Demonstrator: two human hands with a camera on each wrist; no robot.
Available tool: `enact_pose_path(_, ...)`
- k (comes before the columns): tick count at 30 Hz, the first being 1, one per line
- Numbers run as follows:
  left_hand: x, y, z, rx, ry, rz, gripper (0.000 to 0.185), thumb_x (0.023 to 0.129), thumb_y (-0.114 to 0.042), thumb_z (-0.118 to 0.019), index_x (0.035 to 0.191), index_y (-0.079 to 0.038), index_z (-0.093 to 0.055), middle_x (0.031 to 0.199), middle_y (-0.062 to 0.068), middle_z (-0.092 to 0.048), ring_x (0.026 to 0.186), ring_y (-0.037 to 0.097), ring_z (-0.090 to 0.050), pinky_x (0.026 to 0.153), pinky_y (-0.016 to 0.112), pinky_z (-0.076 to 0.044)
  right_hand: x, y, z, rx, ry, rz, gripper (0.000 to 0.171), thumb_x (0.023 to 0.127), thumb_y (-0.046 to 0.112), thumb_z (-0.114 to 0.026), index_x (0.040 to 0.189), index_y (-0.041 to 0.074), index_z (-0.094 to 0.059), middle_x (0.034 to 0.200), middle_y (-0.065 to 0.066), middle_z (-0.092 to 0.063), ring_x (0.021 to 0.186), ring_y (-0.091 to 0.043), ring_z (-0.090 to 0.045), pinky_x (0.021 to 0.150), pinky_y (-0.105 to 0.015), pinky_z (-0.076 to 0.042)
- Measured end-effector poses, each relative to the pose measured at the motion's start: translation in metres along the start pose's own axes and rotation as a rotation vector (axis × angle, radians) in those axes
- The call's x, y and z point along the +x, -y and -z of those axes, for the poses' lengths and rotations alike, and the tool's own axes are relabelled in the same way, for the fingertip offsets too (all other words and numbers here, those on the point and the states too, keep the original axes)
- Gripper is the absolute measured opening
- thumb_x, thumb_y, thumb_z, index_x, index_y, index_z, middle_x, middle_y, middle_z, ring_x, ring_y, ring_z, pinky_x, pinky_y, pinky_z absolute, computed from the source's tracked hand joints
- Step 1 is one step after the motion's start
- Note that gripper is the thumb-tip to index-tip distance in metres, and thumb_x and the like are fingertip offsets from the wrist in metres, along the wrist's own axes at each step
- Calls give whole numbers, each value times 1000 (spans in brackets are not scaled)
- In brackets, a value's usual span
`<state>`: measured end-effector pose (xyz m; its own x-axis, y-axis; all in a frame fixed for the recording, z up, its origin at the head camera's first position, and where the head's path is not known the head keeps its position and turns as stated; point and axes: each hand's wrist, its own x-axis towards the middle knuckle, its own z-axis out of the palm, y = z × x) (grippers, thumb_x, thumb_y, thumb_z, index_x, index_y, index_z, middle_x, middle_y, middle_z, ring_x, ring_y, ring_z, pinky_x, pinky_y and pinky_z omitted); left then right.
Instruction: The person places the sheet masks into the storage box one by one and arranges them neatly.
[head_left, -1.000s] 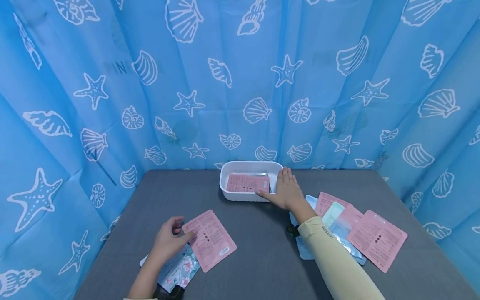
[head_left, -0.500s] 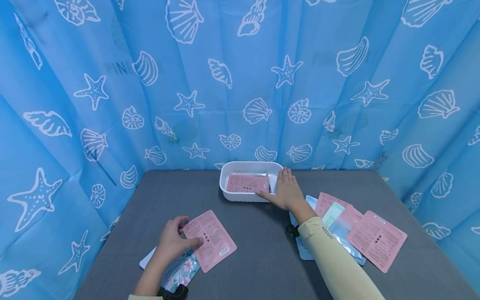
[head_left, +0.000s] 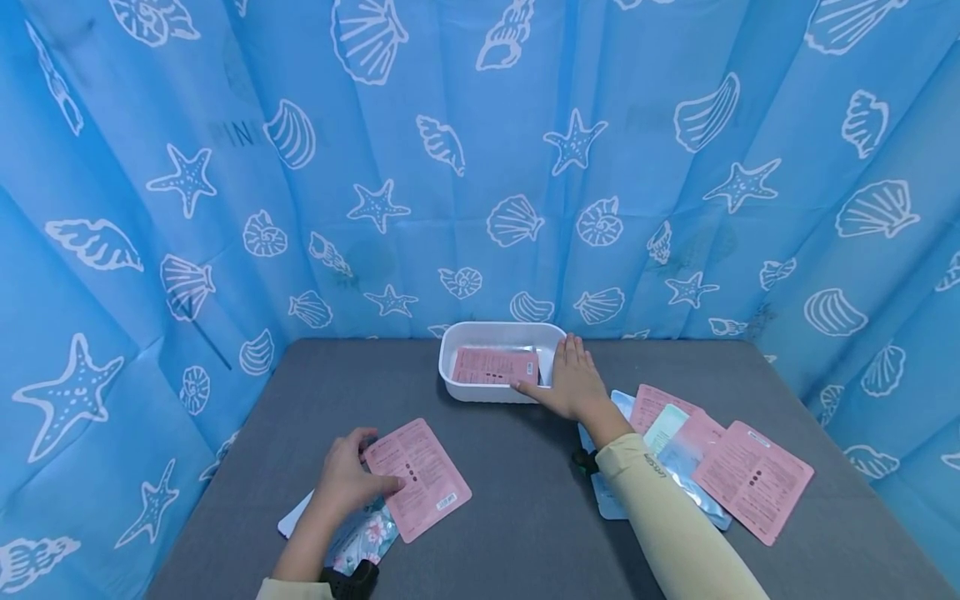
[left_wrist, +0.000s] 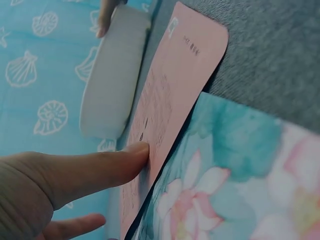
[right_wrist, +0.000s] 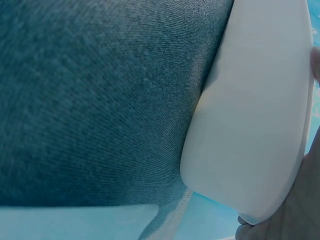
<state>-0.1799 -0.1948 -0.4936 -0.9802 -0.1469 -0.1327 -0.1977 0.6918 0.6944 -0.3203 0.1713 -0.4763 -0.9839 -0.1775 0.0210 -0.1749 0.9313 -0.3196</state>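
The left hand [head_left: 347,479] has closed in over the last second: its thumb now lies across the near-left edge of the flat pink rectangular sachet [head_left: 420,477] and the fingers curl over that edge, pinching it, where before they only brushed the corner. The sachet lies flat on the grey fabric-covered table [head_left: 517,508], in front of and to the left of the white oval plastic tub [head_left: 458,387], overlapping a floral teal packet [head_left: 366,536]. The right hand [head_left: 572,382] has not moved; it rests flat, fingers straight, against the tub's right wall (thumb along the front rim). A second pink sachet [head_left: 495,367] lies inside the tub. Between sachet and tub the table is bare; right of the tub, near the sleeve, lies a loose fan of pink and pale packets [head_left: 712,462].
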Motion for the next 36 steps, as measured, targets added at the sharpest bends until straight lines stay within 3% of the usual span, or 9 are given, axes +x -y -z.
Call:
enact_pose_path(6,4,1,3,6,1,9,71,69,-33,-102,124,-5,-68,118,14,-66,102,29,-60,87,45,-57,2,0,-2,-1,10,0,125,92,81,-53,166,-10,-8,176,-29,0,165,-47,1,134,-59,-5)
enact_pose_path(15,5,1,5,-5,13,-17,65,67,-33,-103,114,-7,-67,110,13,-61,96,27,-57,74,35,-48,2,0,-1,-2,5,0,124,93,80,-53,166,-10,-8,176,-29,-1,165,-47,0,134,-59,-5)
enact_pose_path(21,4,2,5,-50,38,-15,51,70,-26,-101,107,-9,-71,101,9,-66,89,23,-59,68,32,-46,1,1,0,3,5,-1,123,93,79,-54,166,-9,-9,177,-29,-2,165,-46,0,134,-59,-6)
enact_pose_path(30,7,3,1,-51,38,-5,56,68,-28,-102,112,-8,-74,114,13,-70,96,26,-61,76,34,-51,1,1,1,6,1,2,123,93,80,-53,166,-10,-10,176,-29,-3,165,-48,0,133,-60,-6)
enact_pose_path(36,7,2,0,-77,30,-16,56,69,-25,-102,114,-9,-72,109,10,-68,93,25,-59,71,33,-48,0,1,2,0,3,7,125,92,82,-51,165,-11,-11,176,-30,-3,165,-47,0,133,-60,-6)
